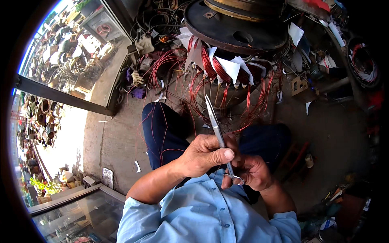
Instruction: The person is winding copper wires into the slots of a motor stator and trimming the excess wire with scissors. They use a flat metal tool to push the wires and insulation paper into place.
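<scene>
A pair of metal scissors [214, 119] points away from me, its long blades together. My left hand [204, 154] grips it around the middle, the thumb lying along the shank. Close to my body, my right hand [256, 172] has its fingers curled at the finger loops. Beyond the blade tips stands a round motor part with bundles of red winding wire [207, 60] hanging out of it. White insulating paper pieces [229, 68] stick out between the bundles. Loose red wires trail down toward my knees.
A large black round flange [237, 34] sits above the windings. On the right are a small wooden block [302, 88] with holes and a coil of wire [363, 65]. Purple-and-tan work gloves [137, 83] lie at left, near a glazed metal-framed door [65, 99].
</scene>
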`<state>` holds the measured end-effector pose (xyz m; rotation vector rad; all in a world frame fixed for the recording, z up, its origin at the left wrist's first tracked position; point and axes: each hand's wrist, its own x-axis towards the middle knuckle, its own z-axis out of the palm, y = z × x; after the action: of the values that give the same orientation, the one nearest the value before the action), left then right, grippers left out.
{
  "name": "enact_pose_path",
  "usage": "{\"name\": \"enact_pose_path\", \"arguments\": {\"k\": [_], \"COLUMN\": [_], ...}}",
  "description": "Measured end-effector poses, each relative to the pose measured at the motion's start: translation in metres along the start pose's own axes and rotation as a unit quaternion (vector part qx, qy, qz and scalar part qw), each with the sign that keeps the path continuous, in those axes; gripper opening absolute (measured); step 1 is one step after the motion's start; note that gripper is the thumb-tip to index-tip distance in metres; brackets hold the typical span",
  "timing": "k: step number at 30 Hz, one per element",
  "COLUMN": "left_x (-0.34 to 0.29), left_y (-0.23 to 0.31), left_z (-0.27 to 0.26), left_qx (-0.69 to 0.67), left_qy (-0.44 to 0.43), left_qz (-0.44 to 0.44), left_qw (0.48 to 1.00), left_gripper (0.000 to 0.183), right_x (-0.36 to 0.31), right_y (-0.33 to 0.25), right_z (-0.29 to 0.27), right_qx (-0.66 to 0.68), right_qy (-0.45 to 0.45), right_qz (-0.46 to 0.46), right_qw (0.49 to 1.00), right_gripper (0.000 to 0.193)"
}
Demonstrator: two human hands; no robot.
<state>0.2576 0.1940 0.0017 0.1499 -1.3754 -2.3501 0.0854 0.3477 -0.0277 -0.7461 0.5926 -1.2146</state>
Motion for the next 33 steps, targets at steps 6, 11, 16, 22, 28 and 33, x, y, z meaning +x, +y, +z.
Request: {"name": "enact_pose_path", "arguments": {"k": [6,11,16,22,28,33], "left_x": [-0.002,0.021,0.082,0.117,0.121,0.124], "left_y": [-0.002,-0.001,0.052,0.084,0.081,0.082], "left_z": [-0.028,-0.04,-0.072,-0.084,-0.099,-0.102], "left_qx": [-0.048,0.193,0.699,0.717,0.612,0.583], "left_qy": [-0.077,-0.143,0.092,0.005,-0.01,-0.035], "left_qz": [-0.054,0.025,0.346,0.305,0.233,0.261], "left_qw": [0.994,0.97,0.62,0.626,0.756,0.769], "left_gripper": [0.029,0.041,0.044,0.048,0.024,0.016], "right_x": [-0.006,0.0,-0.004,-0.007,-0.002,0.009], "right_y": [0.021,0.026,-0.002,-0.052,-0.069,-0.083], "right_z": [0.002,0.015,0.003,-0.02,-0.032,-0.029], "right_qx": [0.056,-0.01,-0.444,-0.754,-0.812,-0.827], "right_qy": [0.042,0.072,0.38,0.366,0.354,0.335], "right_qz": [0.008,0.004,-0.029,-0.071,-0.064,-0.091], "right_qw": [0.997,0.997,0.811,0.542,0.46,0.443], "right_gripper": [0.035,0.034,0.03,0.043,0.052,0.053]}}
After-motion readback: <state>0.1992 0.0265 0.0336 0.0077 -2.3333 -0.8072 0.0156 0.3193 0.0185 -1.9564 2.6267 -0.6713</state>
